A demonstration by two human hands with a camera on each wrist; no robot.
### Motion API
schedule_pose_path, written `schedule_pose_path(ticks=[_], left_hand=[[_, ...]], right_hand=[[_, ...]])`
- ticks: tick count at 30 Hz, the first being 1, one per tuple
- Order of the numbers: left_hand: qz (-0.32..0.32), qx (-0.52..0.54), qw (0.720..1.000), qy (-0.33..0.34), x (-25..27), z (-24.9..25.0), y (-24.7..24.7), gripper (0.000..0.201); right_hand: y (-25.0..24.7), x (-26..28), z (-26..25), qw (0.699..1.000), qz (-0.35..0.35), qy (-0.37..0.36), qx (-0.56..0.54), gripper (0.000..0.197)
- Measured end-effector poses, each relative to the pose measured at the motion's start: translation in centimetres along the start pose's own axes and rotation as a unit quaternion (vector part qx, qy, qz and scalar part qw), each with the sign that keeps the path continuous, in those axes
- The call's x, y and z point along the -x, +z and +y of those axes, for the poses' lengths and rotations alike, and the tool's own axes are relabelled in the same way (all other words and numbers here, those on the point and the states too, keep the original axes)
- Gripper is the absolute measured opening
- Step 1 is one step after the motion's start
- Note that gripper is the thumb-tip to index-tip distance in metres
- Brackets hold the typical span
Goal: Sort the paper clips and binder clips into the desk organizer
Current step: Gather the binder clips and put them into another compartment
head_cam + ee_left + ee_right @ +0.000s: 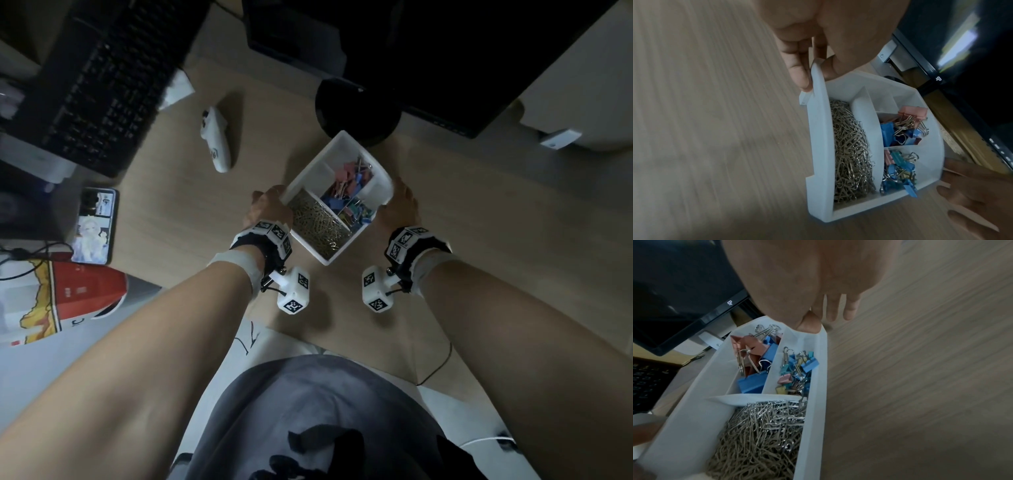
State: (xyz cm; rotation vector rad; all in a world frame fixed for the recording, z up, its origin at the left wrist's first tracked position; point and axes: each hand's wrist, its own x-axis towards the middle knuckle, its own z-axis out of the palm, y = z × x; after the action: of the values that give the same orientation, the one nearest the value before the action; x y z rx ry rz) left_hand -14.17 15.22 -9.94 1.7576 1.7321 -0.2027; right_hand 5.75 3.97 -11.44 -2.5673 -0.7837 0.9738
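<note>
A white desk organizer (381, 186) stands on the wooden desk (479, 222) between my two hands. Its long compartment is full of metal paper clips (318, 224) (849, 154) (760, 434). Large pink and blue binder clips (346, 185) (904, 126) (754, 356) fill one smaller section, and small coloured binder clips (356, 210) (900, 172) (797, 373) fill the one beside it. A fourth section looks empty. My left hand (267, 205) (817, 74) pinches the left wall, thumb inside the rim. My right hand (400, 202) (818, 319) holds the right wall, thumb on the rim and fingers down its outside.
A black keyboard (102, 78) lies at the far left, with a white controller (215, 140) next to it. The monitor's round black base (356, 109) sits just behind the organizer. A phone (96, 226) and a red-and-white carton (68, 298) are at the left edge.
</note>
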Motion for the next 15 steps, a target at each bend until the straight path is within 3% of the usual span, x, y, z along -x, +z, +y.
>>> schedule_pose_path(ticks=[4, 8, 13, 15], left_hand=[[-0.035, -0.027, 0.999, 0.024, -0.4, 1.6, 0.2, 0.049], [-0.093, -0.055, 0.992, 0.066, 0.4, 5.7, 1.6, 0.054], [-0.093, 0.059, 0.991, 0.073, 3.7, 10.4, 4.5, 0.062], [-0.090, 0.122, 0.988, 0.034, 4.9, 11.7, 5.8, 0.069]], right_hand=[[-0.3, 0.3, 1.7, 0.996, 0.056, 0.062, 0.026, 0.053], [-1.5, 1.3, 5.3, 0.988, 0.060, 0.129, 0.053, 0.042], [-3.9, 1.8, 11.2, 0.980, 0.042, 0.182, 0.069, 0.031], [-5.1, 2.1, 13.2, 0.977, 0.047, 0.194, 0.069, 0.029]])
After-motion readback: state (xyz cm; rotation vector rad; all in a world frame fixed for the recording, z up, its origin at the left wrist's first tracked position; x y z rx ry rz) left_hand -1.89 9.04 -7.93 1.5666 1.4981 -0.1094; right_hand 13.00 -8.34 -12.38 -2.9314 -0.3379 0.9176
